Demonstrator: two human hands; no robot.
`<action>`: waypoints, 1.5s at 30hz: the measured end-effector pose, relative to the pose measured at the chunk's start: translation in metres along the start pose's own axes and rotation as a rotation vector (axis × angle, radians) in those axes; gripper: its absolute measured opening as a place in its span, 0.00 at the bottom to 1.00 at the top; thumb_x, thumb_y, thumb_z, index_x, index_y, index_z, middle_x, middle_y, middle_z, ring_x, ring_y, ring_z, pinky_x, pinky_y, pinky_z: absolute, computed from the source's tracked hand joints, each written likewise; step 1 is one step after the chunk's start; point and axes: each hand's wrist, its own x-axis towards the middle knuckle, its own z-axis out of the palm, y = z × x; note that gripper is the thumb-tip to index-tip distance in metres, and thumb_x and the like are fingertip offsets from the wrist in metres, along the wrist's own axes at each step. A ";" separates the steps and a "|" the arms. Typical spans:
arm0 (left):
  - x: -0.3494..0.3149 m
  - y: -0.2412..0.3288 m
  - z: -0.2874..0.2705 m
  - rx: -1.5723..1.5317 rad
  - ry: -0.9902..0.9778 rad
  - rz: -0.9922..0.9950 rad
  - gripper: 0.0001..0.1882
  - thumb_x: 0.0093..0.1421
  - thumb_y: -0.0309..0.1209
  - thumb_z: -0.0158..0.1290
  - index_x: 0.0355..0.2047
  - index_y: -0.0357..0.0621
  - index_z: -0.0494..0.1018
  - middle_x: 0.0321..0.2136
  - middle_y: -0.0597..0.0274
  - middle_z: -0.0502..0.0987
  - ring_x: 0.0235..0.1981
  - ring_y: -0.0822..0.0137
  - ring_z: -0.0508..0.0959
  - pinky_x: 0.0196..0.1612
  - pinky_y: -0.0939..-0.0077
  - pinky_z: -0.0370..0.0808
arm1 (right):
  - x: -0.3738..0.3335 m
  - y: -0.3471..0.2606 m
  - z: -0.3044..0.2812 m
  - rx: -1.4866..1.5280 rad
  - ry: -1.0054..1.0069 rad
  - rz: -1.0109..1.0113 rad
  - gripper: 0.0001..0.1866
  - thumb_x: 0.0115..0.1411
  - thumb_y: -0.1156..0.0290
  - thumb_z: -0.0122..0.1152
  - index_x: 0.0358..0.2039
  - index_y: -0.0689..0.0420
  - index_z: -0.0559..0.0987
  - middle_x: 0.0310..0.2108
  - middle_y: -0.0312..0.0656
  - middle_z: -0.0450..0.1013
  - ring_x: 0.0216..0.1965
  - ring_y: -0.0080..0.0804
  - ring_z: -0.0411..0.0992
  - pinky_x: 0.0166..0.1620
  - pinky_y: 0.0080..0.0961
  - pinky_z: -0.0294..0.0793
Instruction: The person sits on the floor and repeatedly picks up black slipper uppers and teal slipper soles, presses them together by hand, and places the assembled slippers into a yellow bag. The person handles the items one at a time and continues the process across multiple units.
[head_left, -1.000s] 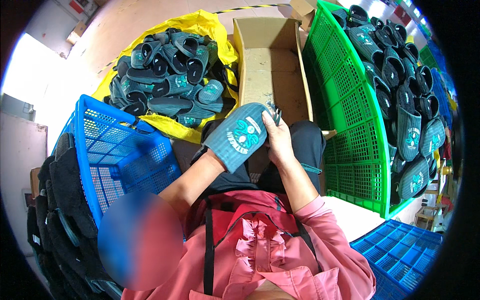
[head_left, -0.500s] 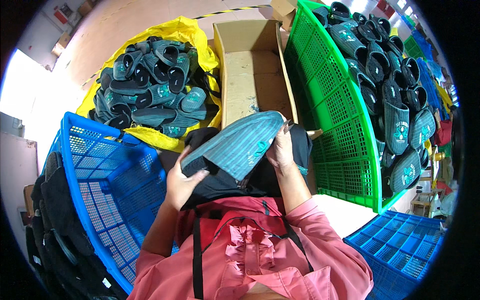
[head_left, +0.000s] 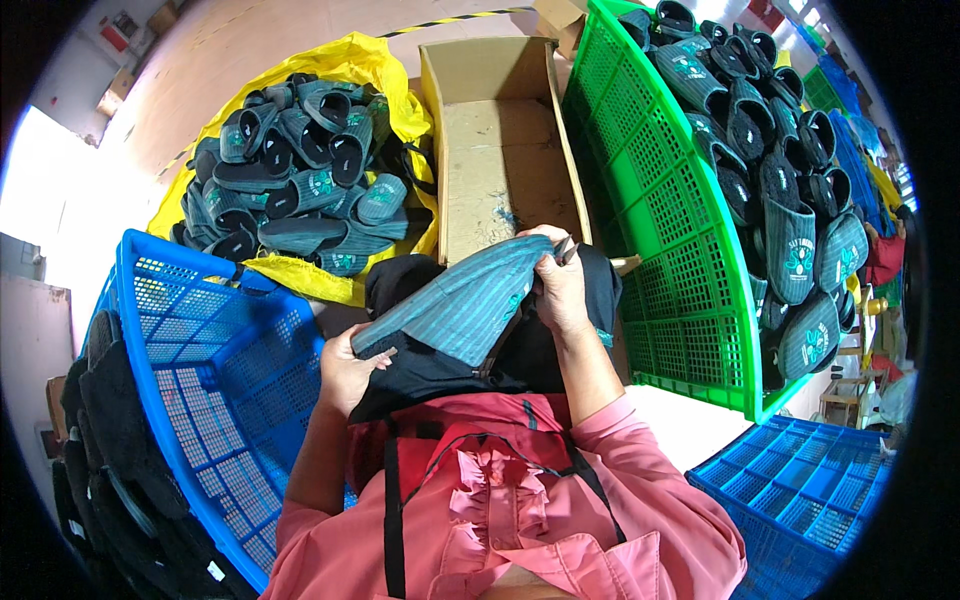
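Note:
A dark teal ribbed slipper [head_left: 455, 305] with a green print lies tilted across my lap, held between both hands. My left hand [head_left: 345, 372] grips its black-lined end, thumb on the near side. At the other end, my right hand [head_left: 560, 290] pinches the slipper's edge, its upper fingers bent over the far side. A small, dark, pointed piece [head_left: 567, 246] sticks out by the right fingers, too small to identify; it looks like the tip of a metal tool. The slipper's underside is hidden.
Ahead stands an open cardboard box [head_left: 584, 205] with scraps inside. Left of it, a yellow sack [head_left: 415, 95] holds many slippers. A blue crate [head_left: 215, 400] is at my left beside black slippers [head_left: 120, 420]. At right, a green crate [head_left: 650, 190] holds slippers, near another blue crate [head_left: 800, 480].
The slipper has been turned and lowered slightly, so its printed face shows less. My left hand has moved a little left and down, while my right fingers have shifted along the edge.

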 end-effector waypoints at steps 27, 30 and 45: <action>-0.007 0.044 0.013 -0.230 -0.055 -0.243 0.16 0.61 0.40 0.59 0.43 0.44 0.74 0.29 0.72 0.76 0.22 0.83 0.70 0.18 0.88 0.62 | 0.008 0.046 -0.042 -0.170 0.373 0.388 0.15 0.67 0.58 0.56 0.38 0.58 0.75 0.31 0.36 0.76 0.31 0.24 0.75 0.37 0.25 0.76; 0.002 0.062 0.000 -0.343 0.056 -0.296 0.17 0.61 0.41 0.60 0.45 0.46 0.74 0.31 0.73 0.76 0.24 0.82 0.70 0.18 0.90 0.60 | -0.002 0.037 -0.021 -0.154 0.360 0.500 0.17 0.68 0.54 0.53 0.39 0.57 0.75 0.29 0.38 0.77 0.26 0.22 0.74 0.21 0.17 0.61; 0.174 0.159 -0.062 -0.376 0.494 0.376 0.30 0.63 0.28 0.53 0.63 0.35 0.57 0.45 0.53 0.76 0.38 0.64 0.80 0.39 0.75 0.79 | -0.008 0.047 -0.030 -0.189 0.282 0.525 0.12 0.68 0.62 0.52 0.41 0.57 0.76 0.28 0.38 0.76 0.22 0.21 0.69 0.16 0.14 0.57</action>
